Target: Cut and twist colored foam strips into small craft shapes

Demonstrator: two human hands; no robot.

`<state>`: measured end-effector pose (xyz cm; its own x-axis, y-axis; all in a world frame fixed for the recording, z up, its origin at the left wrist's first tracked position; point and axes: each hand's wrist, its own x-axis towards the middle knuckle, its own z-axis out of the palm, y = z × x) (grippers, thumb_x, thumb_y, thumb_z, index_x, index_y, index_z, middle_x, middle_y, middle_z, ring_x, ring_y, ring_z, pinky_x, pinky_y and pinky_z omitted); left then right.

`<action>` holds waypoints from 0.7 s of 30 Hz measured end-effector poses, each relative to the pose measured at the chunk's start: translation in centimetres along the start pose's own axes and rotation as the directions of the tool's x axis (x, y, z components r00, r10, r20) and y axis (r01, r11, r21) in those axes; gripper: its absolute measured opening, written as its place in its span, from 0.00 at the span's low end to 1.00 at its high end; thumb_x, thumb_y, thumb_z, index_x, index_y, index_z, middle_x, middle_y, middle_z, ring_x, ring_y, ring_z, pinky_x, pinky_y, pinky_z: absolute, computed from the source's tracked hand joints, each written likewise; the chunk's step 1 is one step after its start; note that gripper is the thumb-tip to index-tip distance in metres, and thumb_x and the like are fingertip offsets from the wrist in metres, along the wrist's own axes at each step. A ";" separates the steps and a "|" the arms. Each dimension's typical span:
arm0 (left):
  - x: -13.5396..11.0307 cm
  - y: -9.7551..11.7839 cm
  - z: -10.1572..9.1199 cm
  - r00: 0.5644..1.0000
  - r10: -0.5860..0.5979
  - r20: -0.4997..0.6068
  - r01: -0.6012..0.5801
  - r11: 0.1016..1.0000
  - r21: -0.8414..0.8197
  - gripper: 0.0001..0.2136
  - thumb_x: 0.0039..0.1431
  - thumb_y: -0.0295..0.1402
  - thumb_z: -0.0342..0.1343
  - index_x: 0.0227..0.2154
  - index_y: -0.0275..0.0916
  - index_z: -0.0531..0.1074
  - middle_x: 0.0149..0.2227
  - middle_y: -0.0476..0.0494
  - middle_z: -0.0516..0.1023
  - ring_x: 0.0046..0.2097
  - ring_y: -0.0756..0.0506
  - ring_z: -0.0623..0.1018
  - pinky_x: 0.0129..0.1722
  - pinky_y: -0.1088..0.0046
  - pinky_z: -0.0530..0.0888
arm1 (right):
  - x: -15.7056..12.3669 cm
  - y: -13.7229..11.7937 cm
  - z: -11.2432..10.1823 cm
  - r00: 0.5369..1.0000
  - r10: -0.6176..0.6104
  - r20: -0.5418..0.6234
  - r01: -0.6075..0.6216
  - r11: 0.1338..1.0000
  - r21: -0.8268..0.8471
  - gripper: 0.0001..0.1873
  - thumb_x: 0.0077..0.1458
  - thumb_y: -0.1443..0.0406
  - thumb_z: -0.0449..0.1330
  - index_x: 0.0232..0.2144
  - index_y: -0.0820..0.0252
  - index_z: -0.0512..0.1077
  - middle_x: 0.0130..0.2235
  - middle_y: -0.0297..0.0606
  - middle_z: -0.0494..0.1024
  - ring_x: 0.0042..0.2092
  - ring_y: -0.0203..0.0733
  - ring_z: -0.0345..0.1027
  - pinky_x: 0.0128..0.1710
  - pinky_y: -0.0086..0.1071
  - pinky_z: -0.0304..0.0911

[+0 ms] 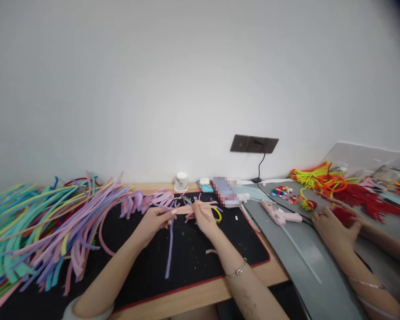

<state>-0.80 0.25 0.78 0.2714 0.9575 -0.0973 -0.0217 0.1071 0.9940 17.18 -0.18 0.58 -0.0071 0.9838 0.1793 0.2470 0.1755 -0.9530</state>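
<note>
A flat bundle of peach pipe cleaners (186, 209) stretches between my hands above a black mat. My left hand (158, 218) is closed in a pinch on its left end. Farther along, my right hand (204, 218) closes around the bundle, whose tips stick out to its right. Scissors (186, 198) with metal blades and what looks like a yellow handle cross behind my right hand; whether it also grips them is hidden. A purple pipe cleaner (169, 253) hangs or lies below my left hand. Bent pink and purple pieces (146, 202) lie beyond it.
A big heap of coloured pipe cleaners (63, 231) covers the left side. At the back stand a white cup (181, 182) and small packs. Right, a pink glue gun (278, 214) with its cord lies on a grey table, near a co-worker's hands (336, 226) holding something red.
</note>
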 end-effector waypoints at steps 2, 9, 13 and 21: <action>0.2 -0.3 -0.1 0.999 -0.045 0.011 0.046 0.998 -0.047 0.15 0.42 0.42 0.65 0.25 0.32 0.75 0.21 0.50 0.71 0.24 0.53 0.69 0.26 0.78 0.67 | 0.1 0.3 0.1 1.000 -0.009 0.008 0.009 1.000 0.007 0.29 0.51 0.40 0.46 0.25 0.59 0.65 0.22 0.36 0.72 0.24 0.41 0.71 0.26 0.33 0.71; 0.1 -0.4 0.1 0.999 -0.047 0.020 0.048 0.998 -0.045 0.15 0.43 0.42 0.64 0.23 0.33 0.72 0.21 0.51 0.71 0.22 0.54 0.68 0.24 0.79 0.66 | 0.2 0.9 0.1 0.997 -0.073 0.025 0.073 0.997 -0.020 0.26 0.55 0.44 0.46 0.27 0.59 0.67 0.23 0.37 0.73 0.25 0.41 0.71 0.27 0.34 0.69; 0.1 -0.3 0.1 0.999 0.029 -0.014 -0.027 0.994 0.107 0.13 0.44 0.41 0.61 0.20 0.35 0.69 0.16 0.54 0.67 0.18 0.54 0.65 0.21 0.78 0.63 | 0.1 0.8 -0.1 0.981 -0.196 0.005 0.193 0.965 -0.175 0.24 0.60 0.50 0.44 0.24 0.59 0.68 0.23 0.37 0.73 0.29 0.41 0.72 0.34 0.34 0.68; 0.0 0.3 0.0 0.979 0.202 -0.025 -0.184 0.932 0.313 0.14 0.46 0.43 0.57 0.20 0.37 0.69 0.15 0.54 0.66 0.17 0.51 0.66 0.20 0.75 0.62 | 0.1 0.6 -0.3 0.926 -0.376 0.034 0.368 0.881 -0.295 0.22 0.62 0.57 0.44 0.20 0.58 0.64 0.23 0.39 0.74 0.26 0.39 0.69 0.28 0.31 0.64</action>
<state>-0.84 0.28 1.05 0.2376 0.9658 0.1040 0.2312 -0.1602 0.9596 17.63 -0.01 0.08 -0.1319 0.8464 0.5160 0.5014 0.5060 -0.7019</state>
